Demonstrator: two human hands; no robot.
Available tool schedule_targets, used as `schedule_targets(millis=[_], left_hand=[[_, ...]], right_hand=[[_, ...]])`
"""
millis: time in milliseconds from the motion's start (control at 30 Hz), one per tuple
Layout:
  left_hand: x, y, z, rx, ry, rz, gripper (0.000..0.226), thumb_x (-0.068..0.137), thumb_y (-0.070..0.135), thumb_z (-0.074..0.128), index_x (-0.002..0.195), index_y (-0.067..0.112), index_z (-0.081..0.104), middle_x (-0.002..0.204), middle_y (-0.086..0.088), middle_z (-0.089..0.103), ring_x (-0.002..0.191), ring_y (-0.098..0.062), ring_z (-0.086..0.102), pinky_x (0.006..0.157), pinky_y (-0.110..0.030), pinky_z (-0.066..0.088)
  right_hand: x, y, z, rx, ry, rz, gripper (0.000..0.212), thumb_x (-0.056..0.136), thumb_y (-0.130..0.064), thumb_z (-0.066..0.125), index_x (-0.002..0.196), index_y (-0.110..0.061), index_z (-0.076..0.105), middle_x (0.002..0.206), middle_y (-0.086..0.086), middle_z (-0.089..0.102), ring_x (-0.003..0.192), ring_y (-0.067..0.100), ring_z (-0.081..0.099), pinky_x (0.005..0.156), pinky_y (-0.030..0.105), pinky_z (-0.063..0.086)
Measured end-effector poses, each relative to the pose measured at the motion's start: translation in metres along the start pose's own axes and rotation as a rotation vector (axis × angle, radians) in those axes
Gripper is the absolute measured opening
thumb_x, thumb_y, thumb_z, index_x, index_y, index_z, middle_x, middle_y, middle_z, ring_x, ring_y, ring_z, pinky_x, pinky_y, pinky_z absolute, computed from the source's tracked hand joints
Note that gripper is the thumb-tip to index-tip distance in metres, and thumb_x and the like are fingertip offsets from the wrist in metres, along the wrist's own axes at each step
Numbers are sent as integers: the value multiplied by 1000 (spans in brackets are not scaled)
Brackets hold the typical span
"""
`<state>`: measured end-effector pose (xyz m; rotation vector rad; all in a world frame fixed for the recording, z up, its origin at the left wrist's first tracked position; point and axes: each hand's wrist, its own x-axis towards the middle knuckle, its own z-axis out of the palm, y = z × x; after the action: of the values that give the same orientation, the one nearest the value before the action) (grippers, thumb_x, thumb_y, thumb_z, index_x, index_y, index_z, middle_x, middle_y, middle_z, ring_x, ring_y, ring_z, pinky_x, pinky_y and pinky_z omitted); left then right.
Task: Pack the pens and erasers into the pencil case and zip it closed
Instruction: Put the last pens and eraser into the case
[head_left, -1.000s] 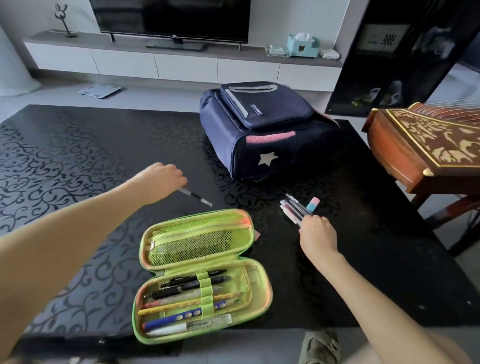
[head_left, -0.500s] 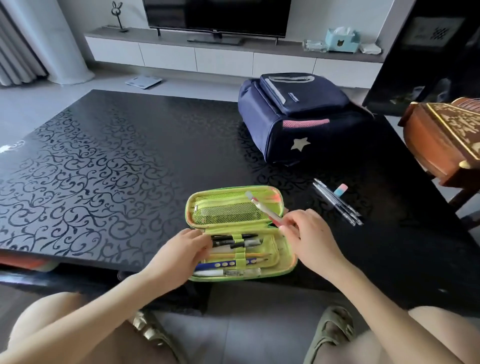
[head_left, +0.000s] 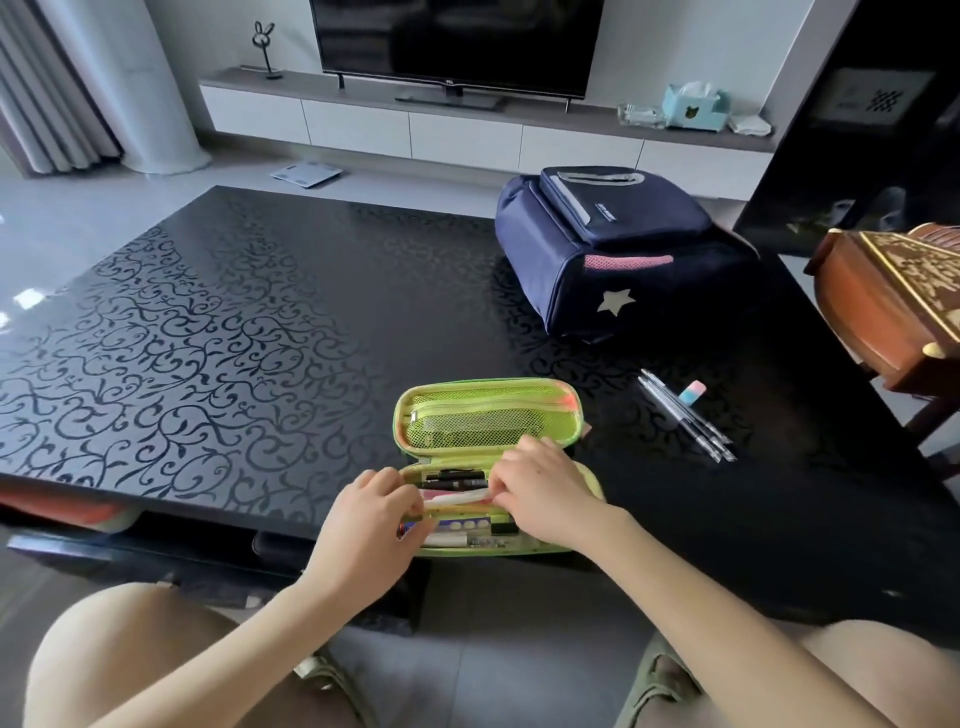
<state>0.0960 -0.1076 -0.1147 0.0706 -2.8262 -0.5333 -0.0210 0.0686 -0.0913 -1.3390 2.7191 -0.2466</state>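
Observation:
A lime green pencil case (head_left: 485, 415) lies open at the table's near edge, mesh lid flipped back, several pens in its lower half. A pink and white pen (head_left: 457, 499) lies across that half. My left hand (head_left: 371, 525) pinches its left end over the case's left side. My right hand (head_left: 545, 491) holds its right end, fingers curled down into the case. Three clear pens (head_left: 685, 415) lie loose on the table to the right, a pink and blue eraser (head_left: 692, 392) beside them.
A navy backpack (head_left: 608, 249) with a star lies on the black patterned table (head_left: 208, 338) at the back right. A carved wooden piece of furniture (head_left: 893, 301) stands at the right edge. My knees sit below the table's near edge.
My right hand has brought the pink and white pen down from over the lid into the lower half of the case. My left hand has moved onto its other end.

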Motion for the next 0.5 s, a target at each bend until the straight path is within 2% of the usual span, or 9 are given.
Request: schedule_targets(millis=[133, 233, 300, 367, 433, 500], left_hand=[[0, -7, -6, -36, 40, -34, 23, 67, 28, 80, 74, 18, 60, 78, 5, 55, 74, -19, 52, 63, -28, 45], [7, -7, -7, -32, 68, -21, 19, 72, 32, 70, 84, 18, 63, 83, 4, 56, 77, -19, 52, 67, -27, 44], [13, -3, -6, -46, 79, -21, 19, 74, 31, 66, 88, 18, 65, 85, 4, 59, 80, -19, 53, 69, -26, 41], [19, 1, -4, -58, 79, -17, 19, 73, 25, 71, 90, 17, 66, 88, 3, 62, 82, -22, 56, 70, -28, 43], [26, 4, -1, -62, 67, -14, 21, 73, 25, 71, 91, 16, 67, 88, 3, 64, 83, -23, 58, 71, -30, 44], [31, 6, 1, -67, 40, -8, 25, 73, 32, 62, 91, 16, 68, 86, 2, 65, 80, -23, 58, 69, -31, 46]], right_hand=[[5, 1, -5, 0, -2, -25, 25, 95, -30, 48, 103, -21, 70, 102, -3, 64, 86, 14, 32, 86, 32, 30], [7, 1, -5, -5, 33, 11, 28, 96, -30, 45, 105, -21, 69, 102, -2, 64, 85, 15, 33, 86, 33, 31], [9, -1, -2, -17, 40, 22, 28, 96, -31, 47, 112, -21, 67, 103, -1, 64, 88, 17, 38, 89, 33, 34], [10, -3, 2, -19, 53, 4, 29, 94, -32, 51, 119, -23, 63, 104, 0, 65, 94, 21, 45, 89, 34, 35], [11, -4, 5, -12, 55, -33, 30, 94, -31, 51, 122, -26, 61, 102, 0, 64, 94, 22, 45, 85, 35, 33], [11, -3, 6, 5, 71, -96, 27, 95, -29, 50, 119, -28, 64, 97, 0, 63, 89, 21, 43, 79, 34, 31]])
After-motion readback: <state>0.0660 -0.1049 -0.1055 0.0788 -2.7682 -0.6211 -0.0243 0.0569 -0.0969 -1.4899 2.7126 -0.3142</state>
